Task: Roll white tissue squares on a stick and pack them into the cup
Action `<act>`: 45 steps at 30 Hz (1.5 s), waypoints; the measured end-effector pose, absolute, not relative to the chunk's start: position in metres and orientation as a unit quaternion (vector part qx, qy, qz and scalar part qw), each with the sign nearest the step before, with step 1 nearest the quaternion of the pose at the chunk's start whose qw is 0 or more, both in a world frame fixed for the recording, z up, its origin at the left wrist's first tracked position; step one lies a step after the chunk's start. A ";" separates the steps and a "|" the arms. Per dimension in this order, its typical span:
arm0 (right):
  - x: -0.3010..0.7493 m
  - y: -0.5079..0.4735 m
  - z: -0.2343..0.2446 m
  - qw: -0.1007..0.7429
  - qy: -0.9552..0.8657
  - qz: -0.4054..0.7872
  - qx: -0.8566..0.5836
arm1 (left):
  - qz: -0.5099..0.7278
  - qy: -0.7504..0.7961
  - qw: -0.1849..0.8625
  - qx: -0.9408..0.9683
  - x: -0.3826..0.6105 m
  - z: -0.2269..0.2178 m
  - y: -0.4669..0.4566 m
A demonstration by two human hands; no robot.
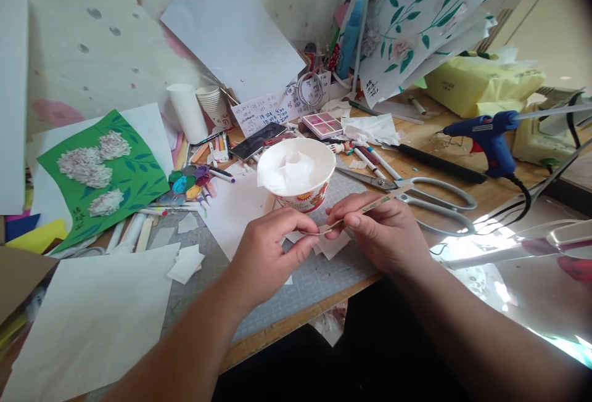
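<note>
Slim pale stick (370, 207), aslant

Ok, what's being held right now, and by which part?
A stick: the right hand grips it along its middle. The left hand pinches at its left end; whether on the stick or something else there, I can't tell.

Wd.-look stick (378, 203), matt; mtl. scissors (382, 184), smooth.

One head-worn camera looks forward and down across the table (430, 145), near the left hand (266, 251) at seven o'clock and right hand (383, 232) at four.
</note>
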State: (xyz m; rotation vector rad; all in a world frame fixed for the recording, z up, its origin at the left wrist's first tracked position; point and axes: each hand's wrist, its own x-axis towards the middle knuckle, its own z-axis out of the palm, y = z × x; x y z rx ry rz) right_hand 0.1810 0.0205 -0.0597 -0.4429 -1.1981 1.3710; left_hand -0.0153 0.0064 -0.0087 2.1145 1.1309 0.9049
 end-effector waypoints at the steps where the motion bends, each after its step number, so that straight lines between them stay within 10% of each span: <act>1: 0.181 0.020 -0.059 0.594 -0.517 0.587 -0.188 | 0.346 0.421 0.285 0.789 -0.014 -0.009 0.006; 45: 0.186 0.012 -0.059 0.625 -0.584 0.497 -0.149 | 0.344 0.415 0.607 0.585 -0.018 -0.012 0.004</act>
